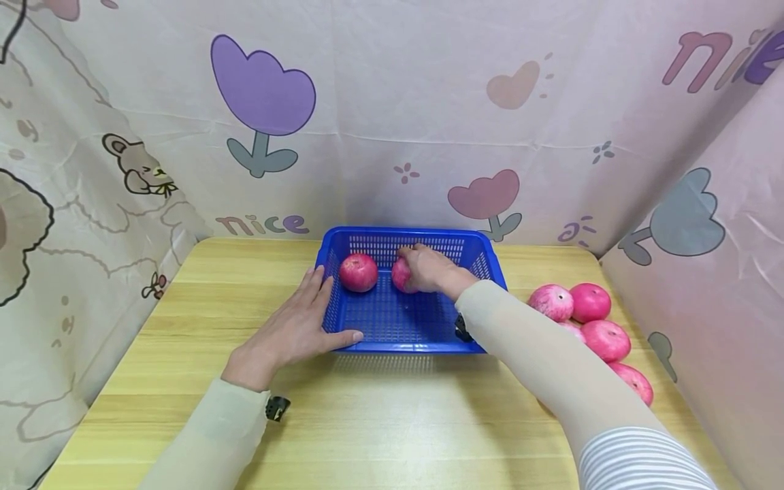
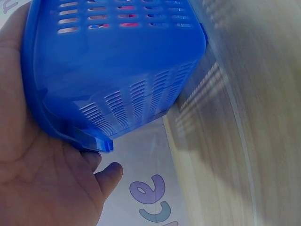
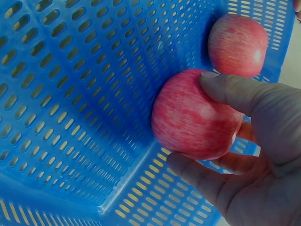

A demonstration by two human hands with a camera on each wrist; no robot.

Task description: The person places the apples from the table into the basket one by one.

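Observation:
A blue plastic basket [image 1: 404, 348] with slotted sides stands at the back middle of the table. My right hand [image 1: 431, 269] reaches inside it and grips a red apple [image 3: 197, 115], thumb on one side and fingers on the other, in the right wrist view. A second red apple [image 1: 358, 273] sits to the left in the basket, apart from the held one. My left hand [image 1: 294, 327] rests against the basket's left front corner, fingers extended along the left side and thumb on the front rim. In the left wrist view its palm [image 2: 47, 179] lies by the rim.
Several red apples [image 1: 605, 341] lie grouped on the right of the wooden table [image 1: 202, 313], partly hidden by my right forearm. A printed cloth [image 1: 380, 88] hangs behind the table and along both sides.

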